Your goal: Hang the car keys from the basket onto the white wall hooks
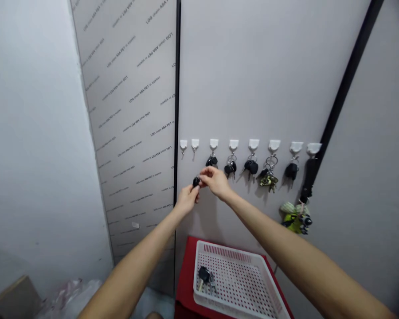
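My left hand and my right hand meet in front of a grey wall panel, both pinched on a small black key fob. Just above them runs a row of white adhesive hooks. The two leftmost hooks are bare. The others carry black key fobs, one bunch with a brass-coloured charm, and a long black strap with a green and yellow toy at its end. Below, a white perforated basket holds one more black key.
The basket stands on a red surface. Black vertical strips divide the wall panels; the left panel wears printed protective film. A cardboard box and crumpled clear plastic lie on the floor at lower left.
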{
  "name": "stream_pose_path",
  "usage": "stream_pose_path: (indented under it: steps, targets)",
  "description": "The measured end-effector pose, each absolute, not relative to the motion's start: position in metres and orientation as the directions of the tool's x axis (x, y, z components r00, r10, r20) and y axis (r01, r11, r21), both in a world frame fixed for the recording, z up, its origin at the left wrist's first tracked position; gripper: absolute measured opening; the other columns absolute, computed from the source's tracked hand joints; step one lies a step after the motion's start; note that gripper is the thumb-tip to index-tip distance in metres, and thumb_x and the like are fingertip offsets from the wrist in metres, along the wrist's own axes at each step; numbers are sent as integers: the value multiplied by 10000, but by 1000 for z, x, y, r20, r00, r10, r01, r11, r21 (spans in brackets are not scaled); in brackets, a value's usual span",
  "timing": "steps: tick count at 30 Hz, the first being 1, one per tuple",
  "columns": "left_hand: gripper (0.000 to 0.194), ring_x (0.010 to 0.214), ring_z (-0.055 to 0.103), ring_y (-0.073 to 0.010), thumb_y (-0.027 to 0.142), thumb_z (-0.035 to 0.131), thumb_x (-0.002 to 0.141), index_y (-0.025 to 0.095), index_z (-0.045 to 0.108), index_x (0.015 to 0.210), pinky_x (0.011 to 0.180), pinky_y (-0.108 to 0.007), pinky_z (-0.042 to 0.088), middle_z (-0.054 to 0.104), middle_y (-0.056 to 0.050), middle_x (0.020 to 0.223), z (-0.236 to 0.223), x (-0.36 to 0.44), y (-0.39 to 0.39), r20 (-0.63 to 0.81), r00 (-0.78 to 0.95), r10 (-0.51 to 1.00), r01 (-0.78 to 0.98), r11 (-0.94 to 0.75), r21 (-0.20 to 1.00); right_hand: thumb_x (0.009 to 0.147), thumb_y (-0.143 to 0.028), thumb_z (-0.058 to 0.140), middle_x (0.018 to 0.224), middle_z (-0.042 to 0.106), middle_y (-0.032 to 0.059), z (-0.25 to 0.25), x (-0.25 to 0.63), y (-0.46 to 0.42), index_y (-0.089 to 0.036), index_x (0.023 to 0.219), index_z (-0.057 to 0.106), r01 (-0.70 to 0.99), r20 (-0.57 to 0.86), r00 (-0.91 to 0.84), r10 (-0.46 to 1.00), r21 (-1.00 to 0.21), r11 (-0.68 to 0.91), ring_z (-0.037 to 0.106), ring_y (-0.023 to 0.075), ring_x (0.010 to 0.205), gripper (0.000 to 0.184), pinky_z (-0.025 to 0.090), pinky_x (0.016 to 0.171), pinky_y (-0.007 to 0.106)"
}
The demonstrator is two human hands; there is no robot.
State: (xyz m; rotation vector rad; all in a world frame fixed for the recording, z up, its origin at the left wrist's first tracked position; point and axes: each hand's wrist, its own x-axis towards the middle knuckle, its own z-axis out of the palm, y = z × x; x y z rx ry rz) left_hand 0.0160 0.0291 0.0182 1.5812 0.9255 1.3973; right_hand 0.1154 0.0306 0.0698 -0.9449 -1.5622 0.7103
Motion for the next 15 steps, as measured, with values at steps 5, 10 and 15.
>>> stream_pose_path:
  steps: [5, 10, 15]
  targets:
    - [173, 329, 382, -31, 265, 374, 688, 135, 438, 593, 363, -154, 292, 418, 53, 427, 77, 9, 52, 458, 21, 889, 89, -458, 884, 613, -95, 430, 497, 500, -33, 122, 96, 49, -129, 658, 492, 315, 608, 45, 793, -761, 566, 497, 57, 424, 83, 433, 455, 177]
    - [170, 328, 393, -36, 249, 388, 690, 128, 475, 609, 372, -161, 321, 430, 48, 426, 97, 7, 61, 419, -17, 908, 181, -410, 894, 620, -67, 401, 539, 555, 21, 136, 88, 61, -103, 721, 546, 518, 622, 142, 770, -709, 478, 527, 77, 460, 180, 428, 457, 168]
    - [177, 332, 414, -40, 250, 399, 691, 119, 490, 612, 375, -159, 318, 448, 38, 438, 86, 7, 67, 369, -10, 929, 236, -356, 904, 627, -60, 381, 571, 581, 44, 127, 88, 68, -98, 755, 565, 622, 599, 125, 791, -668, 408, 539, 88, 486, 227, 425, 476, 175]
